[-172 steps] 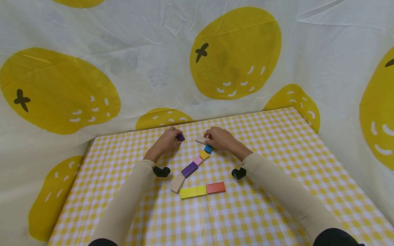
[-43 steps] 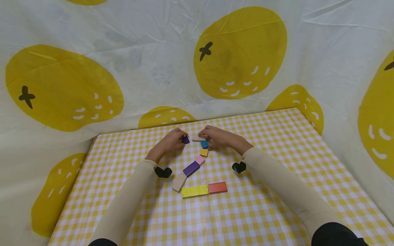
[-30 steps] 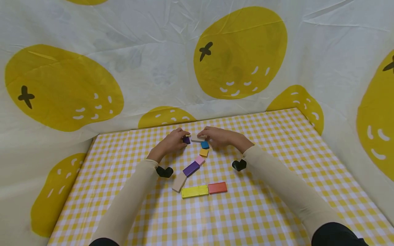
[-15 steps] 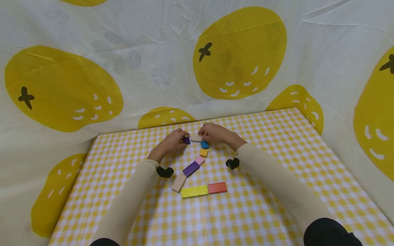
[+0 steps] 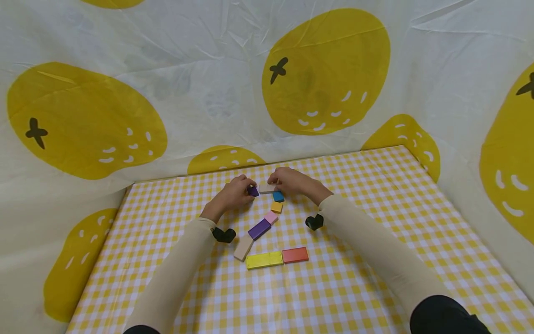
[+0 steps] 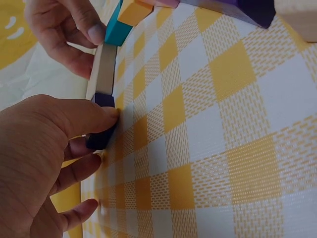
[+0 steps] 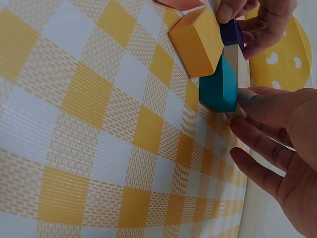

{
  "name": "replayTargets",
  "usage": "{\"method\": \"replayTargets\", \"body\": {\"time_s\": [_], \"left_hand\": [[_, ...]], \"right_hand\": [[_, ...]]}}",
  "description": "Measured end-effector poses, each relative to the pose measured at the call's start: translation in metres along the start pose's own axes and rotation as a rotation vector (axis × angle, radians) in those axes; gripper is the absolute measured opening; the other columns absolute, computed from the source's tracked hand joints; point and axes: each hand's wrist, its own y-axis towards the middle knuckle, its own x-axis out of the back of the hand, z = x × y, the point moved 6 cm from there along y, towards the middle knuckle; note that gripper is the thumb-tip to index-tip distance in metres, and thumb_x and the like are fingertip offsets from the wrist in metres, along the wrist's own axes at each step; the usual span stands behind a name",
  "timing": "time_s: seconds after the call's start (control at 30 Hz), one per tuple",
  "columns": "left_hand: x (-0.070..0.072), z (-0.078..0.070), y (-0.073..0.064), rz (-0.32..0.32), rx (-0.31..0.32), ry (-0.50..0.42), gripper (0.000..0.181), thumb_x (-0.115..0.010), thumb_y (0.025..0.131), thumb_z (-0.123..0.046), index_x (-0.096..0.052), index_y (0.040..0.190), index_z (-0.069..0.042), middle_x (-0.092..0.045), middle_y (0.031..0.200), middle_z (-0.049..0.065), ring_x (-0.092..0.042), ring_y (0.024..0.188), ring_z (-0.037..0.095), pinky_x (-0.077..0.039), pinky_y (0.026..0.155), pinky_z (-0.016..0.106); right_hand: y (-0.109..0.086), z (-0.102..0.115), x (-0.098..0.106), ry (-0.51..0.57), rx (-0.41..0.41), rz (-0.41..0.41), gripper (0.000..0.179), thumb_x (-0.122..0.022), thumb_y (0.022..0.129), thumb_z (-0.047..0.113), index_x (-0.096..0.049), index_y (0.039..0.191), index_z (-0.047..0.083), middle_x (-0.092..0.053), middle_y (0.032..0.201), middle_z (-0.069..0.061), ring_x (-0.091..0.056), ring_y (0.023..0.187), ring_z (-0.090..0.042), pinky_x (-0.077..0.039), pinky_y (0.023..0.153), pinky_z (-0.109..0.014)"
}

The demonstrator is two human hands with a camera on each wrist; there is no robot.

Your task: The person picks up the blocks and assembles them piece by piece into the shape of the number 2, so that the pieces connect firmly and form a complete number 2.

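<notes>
My left hand (image 5: 232,192) pinches a small dark purple block (image 5: 252,190) between thumb and fingers at the far side of the table. The left wrist view shows that purple block (image 6: 101,133) end to end with a plain wooden block (image 6: 104,69). My right hand (image 5: 294,182) grips the other end of the plain wooden block (image 5: 265,188), with its thumb beside a blue block (image 7: 220,89). The blue block lies against the wooden one near its right end. An orange block (image 5: 276,207) follows just nearer to me.
A pink block (image 5: 271,217), a longer purple block (image 5: 259,229) and another plain wooden block (image 5: 243,247) continue the slanting line. Yellow (image 5: 264,260) and red (image 5: 295,255) blocks form its near row. Behind the checked tablecloth (image 5: 354,287) hangs a patterned curtain (image 5: 200,93).
Over several seconds the small purple block has moved right, and the wooden block left and straighter, closing their gap. Blue and orange have shifted slightly. The right hand rose a little; the last half second is nearly still.
</notes>
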Motion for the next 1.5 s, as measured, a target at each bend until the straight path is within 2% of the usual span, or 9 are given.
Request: {"method": "replayTargets", "body": {"time_s": [0.37, 0.6, 0.97, 1.5], "left_hand": [[0.0003, -0.0010, -0.0045, 0.014, 0.045, -0.028, 0.043, -0.075, 0.093, -0.028, -0.065, 0.130, -0.008, -0.062, 0.114, 0.009, -0.060, 0.101, 0.025, -0.049, 0.084, 0.045], [-0.0023, -0.0004, -0.0062, 0.025, 0.056, -0.023, 0.039, -0.074, 0.094, -0.030, -0.066, 0.128, -0.012, -0.061, 0.111, 0.007, -0.058, 0.099, 0.024, -0.044, 0.083, 0.048], [-0.0032, 0.0039, -0.0065, -0.001, 0.079, -0.010, 0.037, -0.074, 0.091, -0.032, -0.067, 0.122, -0.013, -0.063, 0.108, 0.003, -0.059, 0.096, 0.022, -0.047, 0.085, 0.050], [-0.0023, 0.0070, -0.0093, 0.018, 0.094, -0.033, 0.039, -0.075, 0.092, -0.036, -0.067, 0.123, -0.013, -0.064, 0.110, 0.003, -0.059, 0.099, 0.022, -0.045, 0.090, 0.055]], "right_hand": [[0.0008, 0.0023, 0.0000, -0.020, 0.038, -0.013, 0.030, -0.066, 0.097, 0.004, -0.069, 0.127, 0.001, -0.064, 0.118, -0.018, -0.064, 0.105, -0.030, -0.054, 0.092, -0.041], [0.0014, 0.0026, -0.0014, 0.011, 0.035, -0.004, 0.030, -0.065, 0.098, 0.003, -0.068, 0.128, -0.001, -0.064, 0.117, -0.018, -0.065, 0.106, -0.032, -0.055, 0.092, -0.039], [0.0009, 0.0023, -0.0023, 0.001, 0.025, -0.002, 0.030, -0.063, 0.100, 0.005, -0.068, 0.128, 0.001, -0.064, 0.116, -0.016, -0.064, 0.102, -0.028, -0.054, 0.090, -0.039], [0.0016, 0.0018, -0.0036, 0.019, 0.037, -0.010, 0.029, -0.064, 0.099, 0.005, -0.069, 0.127, 0.000, -0.065, 0.116, -0.017, -0.064, 0.100, -0.027, -0.054, 0.088, -0.038]]}}
